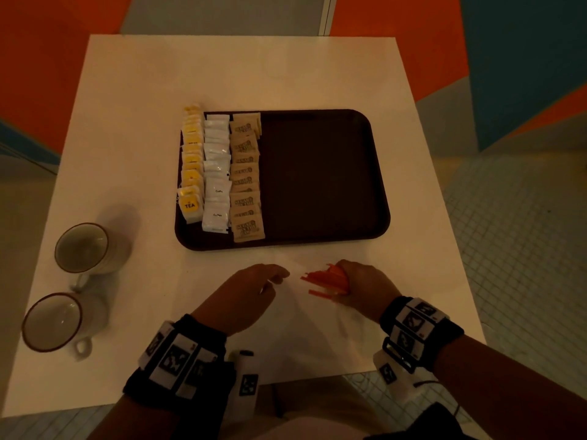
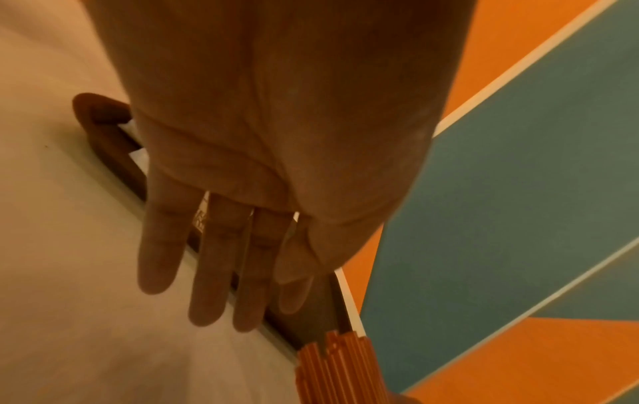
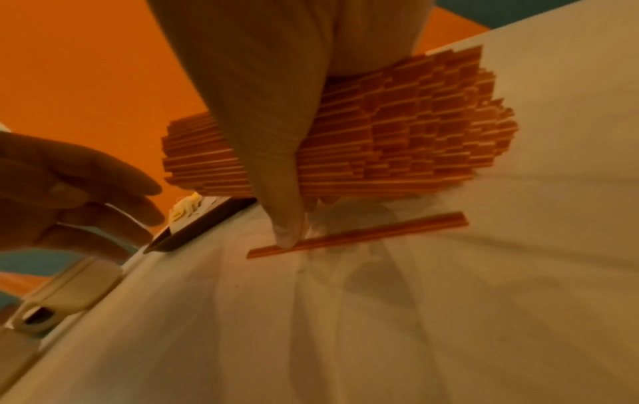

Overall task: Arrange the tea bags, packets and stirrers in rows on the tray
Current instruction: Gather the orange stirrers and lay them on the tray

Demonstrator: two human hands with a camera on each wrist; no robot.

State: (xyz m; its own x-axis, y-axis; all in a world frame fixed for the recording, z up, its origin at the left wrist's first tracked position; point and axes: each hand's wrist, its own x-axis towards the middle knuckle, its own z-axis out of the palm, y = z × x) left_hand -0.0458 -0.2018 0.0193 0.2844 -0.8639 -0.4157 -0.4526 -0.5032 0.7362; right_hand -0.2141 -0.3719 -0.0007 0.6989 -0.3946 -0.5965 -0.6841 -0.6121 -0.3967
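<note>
A dark brown tray [image 1: 324, 176] sits mid-table. Its left part holds three rows: yellow tea bags [image 1: 191, 166], white packets [image 1: 217, 173] and tan packets [image 1: 245, 179]. In front of the tray, my right hand [image 1: 359, 285] grips a thick bundle of orange stirrers [image 1: 327, 279] [image 3: 397, 136], just above the table. One loose stirrer [image 3: 356, 235] lies on the table under that hand, with the thumb tip touching it. My left hand [image 1: 254, 287] [image 2: 221, 259] hovers beside the bundle with straight fingers, holding nothing.
Two white mugs [image 1: 84, 247] [image 1: 55, 322] stand at the table's left front. The white table [image 1: 286, 71] ends close behind my wrists. The tray's right half is bare. Orange and blue walls surround the table.
</note>
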